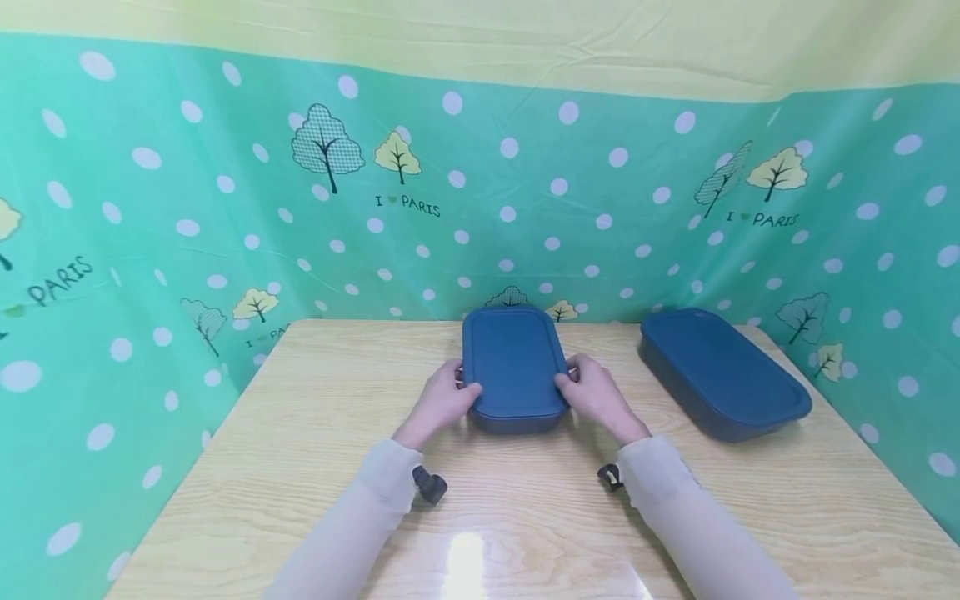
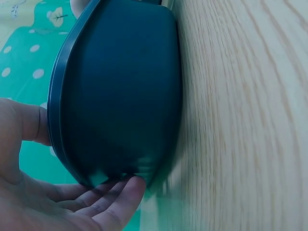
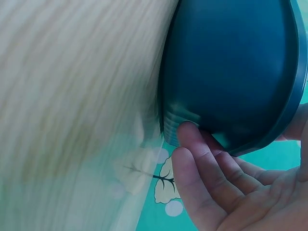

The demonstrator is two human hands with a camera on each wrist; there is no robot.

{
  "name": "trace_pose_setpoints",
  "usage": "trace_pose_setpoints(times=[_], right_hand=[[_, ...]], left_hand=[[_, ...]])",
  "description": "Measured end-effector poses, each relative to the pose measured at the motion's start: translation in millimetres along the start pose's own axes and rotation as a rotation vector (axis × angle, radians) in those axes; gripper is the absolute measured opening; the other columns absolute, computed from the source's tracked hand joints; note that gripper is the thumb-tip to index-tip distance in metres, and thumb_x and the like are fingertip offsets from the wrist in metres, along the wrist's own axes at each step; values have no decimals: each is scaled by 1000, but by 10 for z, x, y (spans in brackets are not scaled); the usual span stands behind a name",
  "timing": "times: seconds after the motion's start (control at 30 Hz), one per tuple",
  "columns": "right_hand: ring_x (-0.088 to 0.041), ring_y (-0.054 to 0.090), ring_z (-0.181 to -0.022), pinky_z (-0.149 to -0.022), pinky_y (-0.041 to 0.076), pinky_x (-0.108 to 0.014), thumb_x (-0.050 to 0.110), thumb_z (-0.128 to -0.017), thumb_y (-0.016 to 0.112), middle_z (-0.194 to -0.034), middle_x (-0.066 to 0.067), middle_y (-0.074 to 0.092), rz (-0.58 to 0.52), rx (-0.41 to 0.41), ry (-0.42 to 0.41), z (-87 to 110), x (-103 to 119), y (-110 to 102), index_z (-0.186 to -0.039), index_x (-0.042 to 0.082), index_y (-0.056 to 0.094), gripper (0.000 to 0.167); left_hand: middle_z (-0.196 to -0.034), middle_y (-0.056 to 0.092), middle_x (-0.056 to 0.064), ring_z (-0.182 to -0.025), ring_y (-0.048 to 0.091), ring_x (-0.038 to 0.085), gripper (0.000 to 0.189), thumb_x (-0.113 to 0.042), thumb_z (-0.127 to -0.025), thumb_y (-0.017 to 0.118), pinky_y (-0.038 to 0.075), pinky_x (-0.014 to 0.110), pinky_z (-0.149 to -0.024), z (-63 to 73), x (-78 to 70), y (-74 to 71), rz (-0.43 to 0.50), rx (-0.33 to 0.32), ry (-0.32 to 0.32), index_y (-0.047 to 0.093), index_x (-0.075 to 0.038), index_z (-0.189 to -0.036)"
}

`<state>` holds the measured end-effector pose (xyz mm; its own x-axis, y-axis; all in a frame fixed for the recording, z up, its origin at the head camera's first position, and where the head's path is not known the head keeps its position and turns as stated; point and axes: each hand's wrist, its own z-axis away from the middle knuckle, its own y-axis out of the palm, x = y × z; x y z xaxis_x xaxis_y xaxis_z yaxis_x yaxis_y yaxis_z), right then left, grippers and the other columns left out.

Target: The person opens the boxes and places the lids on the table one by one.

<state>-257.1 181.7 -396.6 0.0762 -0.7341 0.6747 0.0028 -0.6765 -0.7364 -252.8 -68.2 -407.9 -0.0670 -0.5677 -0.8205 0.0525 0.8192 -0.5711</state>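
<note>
A dark blue lidded food container (image 1: 515,358) stands on the table between both hands, its short end toward me. My left hand (image 1: 442,400) grips its left side, thumb on the lid's edge and fingers along the side wall. On the opposite side my right hand (image 1: 598,393) holds it the same way. From the left wrist view, the left fingers (image 2: 118,204) touch the container's wall (image 2: 120,91) below the rim. Fingers of the right hand (image 3: 240,187) lie against the wall (image 3: 226,72) in the right wrist view. The container's base looks level with the tabletop.
A second, longer blue lidded container (image 1: 723,371) stands at an angle on the right of the wooden table (image 1: 300,467). Behind and beside the table hangs a green dotted curtain (image 1: 510,233) printed with trees. Dark wrist-worn devices (image 1: 430,485) sit under both sleeves.
</note>
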Motion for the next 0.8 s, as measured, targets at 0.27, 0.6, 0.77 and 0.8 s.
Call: trace_pose_setpoints(times=[0.27,0.6,0.77,0.8], right_hand=[[-23,59,-82,-73,50,-37,23,-94,52,-98,-14,62,-15,5,7,-18,60,42,-119,-3,54,36],[-21,58,-78,-70,49,-36,23,-93,52,-92,-12,61,-37,9,-1,-35,96,79,-116,-2,55,34],[-21,59,-78,-71,50,-36,23,-93,52,-92,-12,62,-48,9,2,-38,127,103,-116,-2,55,34],[-21,59,-78,-70,50,-36,23,-93,52,-92,-11,62,-49,11,2,-39,132,108,-117,-2,55,34]], left_hand=[[-123,57,17,-109,57,29,57,-22,-89,58,48,43,-93,-14,51,-49,-7,-1,-17,41,1,-138],[-123,57,17,-110,57,30,55,-20,-90,57,47,43,-93,17,39,-111,-2,-1,-18,41,1,-138],[-122,57,18,-109,57,30,54,-21,-90,56,47,43,-93,24,43,-142,-12,-13,-18,42,1,-138],[-122,57,18,-109,57,30,54,-20,-90,56,47,43,-93,24,47,-147,-13,-15,-15,42,2,-137]])
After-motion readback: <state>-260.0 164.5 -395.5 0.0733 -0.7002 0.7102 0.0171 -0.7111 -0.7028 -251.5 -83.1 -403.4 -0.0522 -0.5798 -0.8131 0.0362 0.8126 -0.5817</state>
